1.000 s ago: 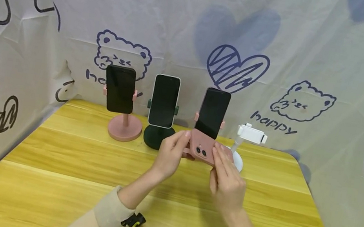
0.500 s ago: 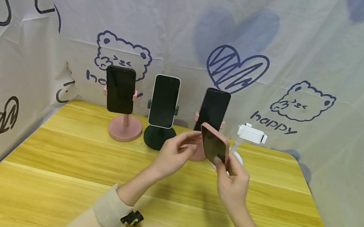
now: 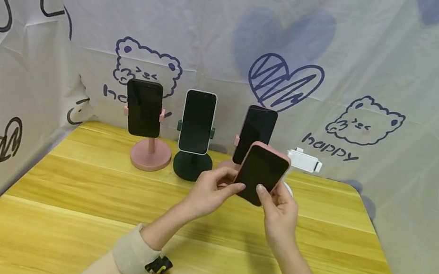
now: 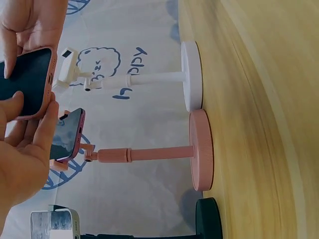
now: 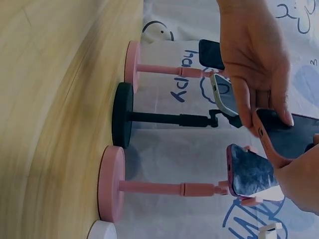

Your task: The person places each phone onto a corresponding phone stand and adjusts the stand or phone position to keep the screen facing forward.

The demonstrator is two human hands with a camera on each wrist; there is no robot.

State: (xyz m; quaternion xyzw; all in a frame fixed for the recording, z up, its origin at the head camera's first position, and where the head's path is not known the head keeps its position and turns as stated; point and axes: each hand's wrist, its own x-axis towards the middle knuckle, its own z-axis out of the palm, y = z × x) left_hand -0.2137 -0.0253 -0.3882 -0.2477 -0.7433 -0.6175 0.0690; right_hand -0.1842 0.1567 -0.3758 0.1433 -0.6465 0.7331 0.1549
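Note:
A smartphone [image 3: 263, 170] in a pink case is held up over the table, screen facing me and tilted to the right. My right hand [image 3: 281, 216] grips its lower right side, thumb on the screen. At the lower left edge, my left hand [image 3: 208, 195] pinches the same phone, thumb over the front. Just behind it, a dark phone [image 3: 256, 128] sits in the clamp of a pink phone stand [image 4: 202, 149]. Partly covered by the held phone and right hand is a white phone stand [image 3: 303, 161], whose clamp holds no phone.
Farther left, a green stand [image 3: 192, 166] bears a white-edged phone [image 3: 198, 121], and another pink stand [image 3: 150, 155] bears a black phone [image 3: 144, 108]. The stands line the back of the wooden table [image 3: 103, 214], before a printed cloth [image 3: 228, 28].
The pink-cased phone has turned from its camera side to its screen side and risen more upright. My left hand came off it midway and now pinches it again.

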